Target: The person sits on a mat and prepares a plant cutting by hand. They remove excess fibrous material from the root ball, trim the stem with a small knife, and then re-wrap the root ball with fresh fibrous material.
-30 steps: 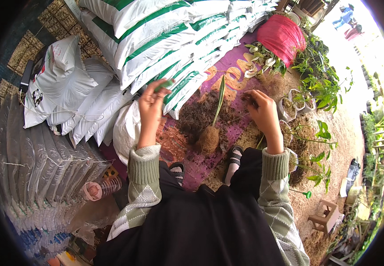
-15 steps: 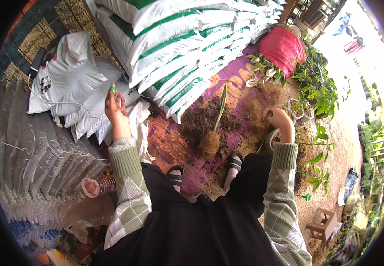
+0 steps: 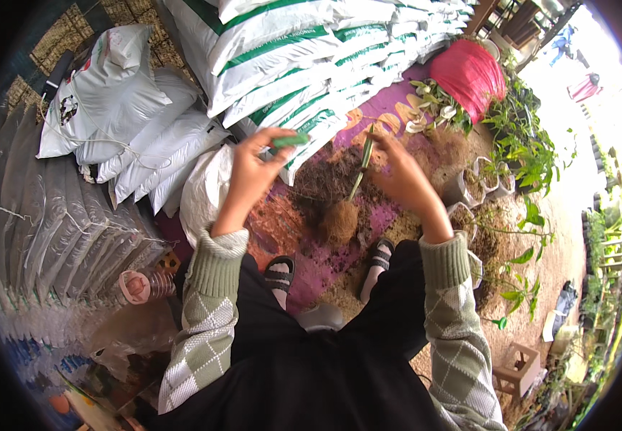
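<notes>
My left hand (image 3: 255, 171) is closed around a small green object (image 3: 291, 141), roughly cylindrical, which sticks out past the fingers to the right; its exact kind is unclear. Across from it, my right hand (image 3: 405, 176) reaches in with its fingers at the upper part of a long, narrow green leaf (image 3: 359, 179), seemingly gripping it. That leaf rises from a brown, fibre-covered root ball (image 3: 339, 221) standing on the ground in front of my feet. Dark soil and loose roots (image 3: 318, 188) lie just behind and left of the ball.
White sacks with green bands (image 3: 275, 57) are stacked at the back, with grey-white sacks (image 3: 117, 108) to the left. A red bundle (image 3: 469, 75) lies at the back right, near potted leafy plants (image 3: 519, 133). A clear plastic bottle (image 3: 142, 286) lies by my left sleeve.
My left hand has moved right and forward with the green object, turning over from palm-up. My right hand has moved left from the brown fibre to the leaf.
</notes>
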`<action>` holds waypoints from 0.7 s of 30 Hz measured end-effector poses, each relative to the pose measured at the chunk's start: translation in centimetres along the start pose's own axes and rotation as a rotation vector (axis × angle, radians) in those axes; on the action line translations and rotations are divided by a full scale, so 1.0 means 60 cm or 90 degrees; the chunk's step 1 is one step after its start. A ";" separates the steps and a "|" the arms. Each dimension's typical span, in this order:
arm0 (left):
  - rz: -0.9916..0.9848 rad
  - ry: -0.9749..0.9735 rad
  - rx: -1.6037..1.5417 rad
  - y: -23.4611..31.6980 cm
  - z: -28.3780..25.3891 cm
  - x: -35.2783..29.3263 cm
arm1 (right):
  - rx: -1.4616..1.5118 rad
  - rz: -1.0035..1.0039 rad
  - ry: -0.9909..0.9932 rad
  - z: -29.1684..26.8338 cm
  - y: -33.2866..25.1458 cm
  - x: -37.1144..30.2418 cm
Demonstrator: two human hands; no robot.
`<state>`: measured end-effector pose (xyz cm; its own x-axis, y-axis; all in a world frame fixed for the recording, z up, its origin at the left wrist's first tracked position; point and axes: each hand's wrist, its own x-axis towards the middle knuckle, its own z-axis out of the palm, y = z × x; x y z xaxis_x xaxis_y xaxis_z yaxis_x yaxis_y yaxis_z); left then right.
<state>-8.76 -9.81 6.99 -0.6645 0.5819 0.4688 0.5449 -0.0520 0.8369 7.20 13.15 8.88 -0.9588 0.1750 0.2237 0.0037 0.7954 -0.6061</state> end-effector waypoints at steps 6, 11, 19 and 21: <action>-0.003 -0.036 -0.061 0.027 0.044 0.009 | 0.555 0.110 -0.094 0.082 -0.040 0.043; -0.009 0.037 -0.047 0.000 0.050 0.029 | 0.377 0.163 -0.098 0.056 -0.043 0.070; 0.023 -0.009 0.007 -0.003 0.047 0.027 | 0.575 0.189 -0.049 0.019 -0.036 0.076; 0.028 -0.036 -0.046 0.002 0.050 0.023 | 0.627 0.227 -0.016 0.017 -0.034 0.074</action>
<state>-8.08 -6.60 6.87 -0.6095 0.6227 0.4907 0.5335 -0.1356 0.8348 2.65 11.70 10.34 -0.9535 0.2847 -0.0993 0.0654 -0.1263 -0.9898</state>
